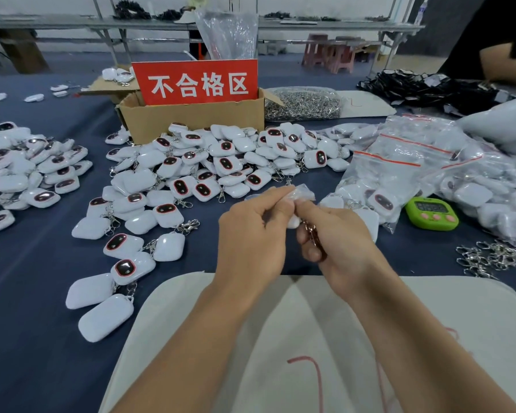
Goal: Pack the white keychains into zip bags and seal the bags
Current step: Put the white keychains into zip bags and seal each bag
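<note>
Pinching the thin, slippery bag (303,192) at its mouth with left grip (251,234) and holding the light, hard keychain (294,222) by its clip in right grip (340,242); probably best fed in shell-first.

I get one wide-angle view from the head, facing forward and down over the table (27,278), close above the left hand (251,234) and right hand (340,242), cardboard box (191,119) straight ahead.

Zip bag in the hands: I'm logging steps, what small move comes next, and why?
Probably slide the keychain fully into the zip bag: the left hand pinches the bag's edge, while the right hand grips its clasp, which looks outside the bag.
</note>
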`<state>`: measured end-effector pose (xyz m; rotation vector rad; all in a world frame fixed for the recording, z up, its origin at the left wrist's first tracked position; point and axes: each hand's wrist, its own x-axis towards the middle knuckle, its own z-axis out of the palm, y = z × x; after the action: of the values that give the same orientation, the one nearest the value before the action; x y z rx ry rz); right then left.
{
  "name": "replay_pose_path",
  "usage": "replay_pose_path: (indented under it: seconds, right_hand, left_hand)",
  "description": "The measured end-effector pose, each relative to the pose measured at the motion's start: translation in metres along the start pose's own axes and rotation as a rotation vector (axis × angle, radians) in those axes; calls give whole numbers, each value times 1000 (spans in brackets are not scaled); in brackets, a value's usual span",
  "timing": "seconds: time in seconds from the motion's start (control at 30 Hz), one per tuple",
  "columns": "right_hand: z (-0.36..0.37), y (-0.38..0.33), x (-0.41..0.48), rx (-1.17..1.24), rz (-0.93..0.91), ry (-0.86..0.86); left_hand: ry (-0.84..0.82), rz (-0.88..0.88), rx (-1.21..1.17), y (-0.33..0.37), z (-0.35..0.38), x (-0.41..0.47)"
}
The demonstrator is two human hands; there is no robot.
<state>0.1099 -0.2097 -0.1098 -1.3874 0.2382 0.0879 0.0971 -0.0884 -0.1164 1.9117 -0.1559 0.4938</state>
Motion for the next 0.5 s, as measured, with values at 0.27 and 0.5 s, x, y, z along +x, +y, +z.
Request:
replay_pose_path:
  seconds: [0.27, 0.5]
  right_hand:
    - [0, 2, -7, 210, -49, -352]
    - [1, 7, -8, -651, -348, -251]
  left_hand:
    - [-28, 188, 153, 5, 5, -6]
    - [86, 67, 289, 3, 5, -8]
